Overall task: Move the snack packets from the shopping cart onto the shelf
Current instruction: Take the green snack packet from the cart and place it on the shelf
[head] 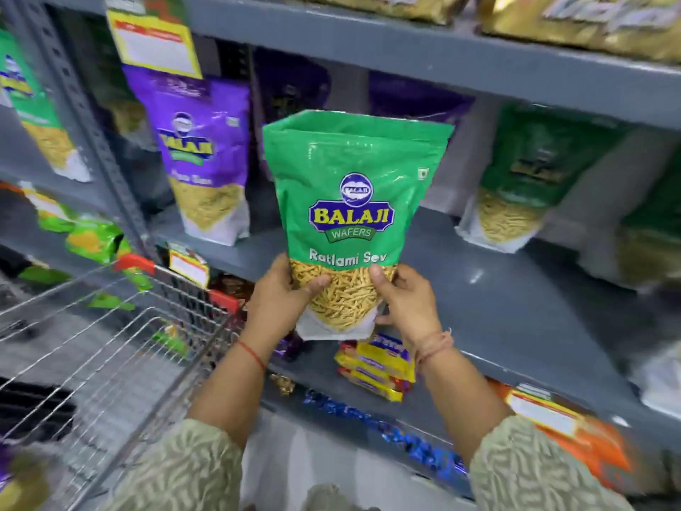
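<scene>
A green Balaji Ratlami Sev packet (350, 201) is held upright in front of the grey shelf (497, 311), its base just above the shelf's front edge. My left hand (280, 300) grips its lower left corner and my right hand (409, 300) grips its lower right corner, thumbs on the clear window. The wire shopping cart (110, 344) with a red handle stands at the lower left. A purple packet (14, 473) shows blurred at its near corner.
On the same shelf a purple Balaji packet (206, 156) stands at the left and a green packet (523, 178) at the right, with bare shelf between them. Yellow-red packs (376, 366) lie on the shelf below. Gold packets (589, 20) sit above.
</scene>
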### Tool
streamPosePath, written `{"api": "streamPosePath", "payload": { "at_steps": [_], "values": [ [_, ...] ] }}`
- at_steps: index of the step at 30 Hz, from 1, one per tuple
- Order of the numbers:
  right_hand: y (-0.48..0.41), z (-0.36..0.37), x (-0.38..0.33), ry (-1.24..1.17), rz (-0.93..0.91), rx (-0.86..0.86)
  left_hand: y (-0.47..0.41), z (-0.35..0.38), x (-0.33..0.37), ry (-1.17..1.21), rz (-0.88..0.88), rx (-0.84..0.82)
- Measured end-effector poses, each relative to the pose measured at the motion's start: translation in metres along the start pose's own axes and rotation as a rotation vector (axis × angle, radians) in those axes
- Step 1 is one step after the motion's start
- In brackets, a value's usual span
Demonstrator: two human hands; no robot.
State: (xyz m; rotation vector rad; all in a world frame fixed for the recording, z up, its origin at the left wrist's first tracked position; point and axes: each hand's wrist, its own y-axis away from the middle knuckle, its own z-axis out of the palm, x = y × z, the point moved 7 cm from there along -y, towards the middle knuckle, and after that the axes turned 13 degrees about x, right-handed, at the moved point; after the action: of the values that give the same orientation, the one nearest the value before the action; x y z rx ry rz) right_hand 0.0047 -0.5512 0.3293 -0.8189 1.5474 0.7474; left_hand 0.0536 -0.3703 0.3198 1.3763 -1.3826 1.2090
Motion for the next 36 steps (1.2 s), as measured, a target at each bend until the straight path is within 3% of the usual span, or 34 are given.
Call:
{"api": "streamPosePath", "payload": {
  "at_steps": [6, 15, 24, 28, 36],
  "values": [
    [-0.043, -0.120, 0.020, 0.035, 0.004, 0.258, -0.002, 0.132, 0.032, 0.031, 0.037, -0.207],
    [-0.091, -0.212, 0.045, -0.079, 0.026, 0.404, -0.007, 0.269, 0.037, 0.097, 0.040, -0.391],
    [-0.106, -0.229, 0.066, -0.106, 0.046, 0.435, -0.002, 0.308, 0.028, 0.055, 0.030, -0.476],
    [-0.105, -0.225, 0.076, -0.032, 0.012, 0.356, 0.007, 0.308, 0.001, -0.045, 0.028, -0.567],
    [-0.097, -0.217, 0.110, 0.000, 0.074, 0.396, 0.011, 0.310, -0.013, -0.198, 0.069, -0.535]
  ]
}}
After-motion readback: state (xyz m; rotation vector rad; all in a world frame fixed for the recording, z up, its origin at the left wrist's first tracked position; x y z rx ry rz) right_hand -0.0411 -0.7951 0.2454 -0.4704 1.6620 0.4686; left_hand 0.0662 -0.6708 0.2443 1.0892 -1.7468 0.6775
